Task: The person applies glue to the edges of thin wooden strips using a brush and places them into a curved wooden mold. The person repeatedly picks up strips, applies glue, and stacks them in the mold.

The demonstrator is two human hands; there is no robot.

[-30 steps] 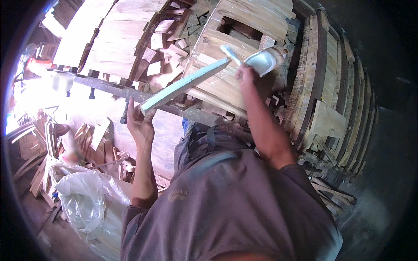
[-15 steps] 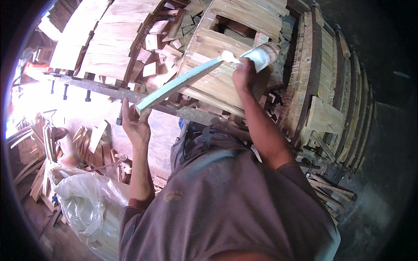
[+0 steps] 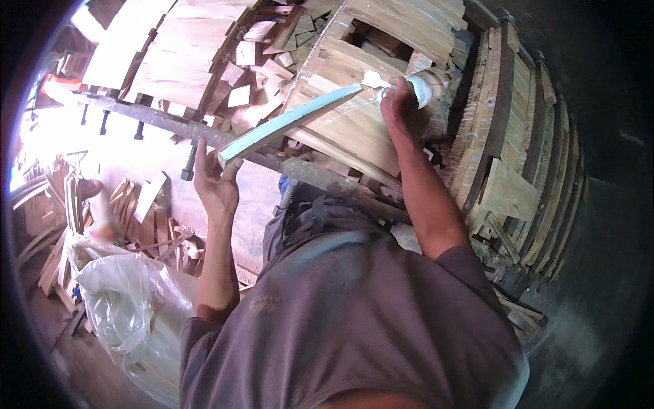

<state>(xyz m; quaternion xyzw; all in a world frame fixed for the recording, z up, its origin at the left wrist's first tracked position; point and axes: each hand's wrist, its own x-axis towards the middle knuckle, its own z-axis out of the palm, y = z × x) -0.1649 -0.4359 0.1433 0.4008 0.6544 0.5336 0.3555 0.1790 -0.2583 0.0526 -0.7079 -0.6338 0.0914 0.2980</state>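
Container (image 3: 430, 87) right of strip (image 3: 291, 123)

Faint illegible print (image 3: 264, 302) on shirt (image 3: 361, 307)

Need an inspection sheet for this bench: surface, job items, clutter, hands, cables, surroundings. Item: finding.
Surface: plank panel with a rectangular opening; metal rail with bolts along its near side.
Job items: wood strip, pale blue-green upper face; white-tipped applicator close to its far end; translucent container, whitish contents.
Clutter: offcuts between panels; heaped thin wood pieces and clear plastic sheeting at lower left.
Hands: left hand holds the strip's near end; right hand holds the applicator; its grip on the container is unclear.
Cables: nothing seen.
Surroundings: layered boards at right; strong glare at left.
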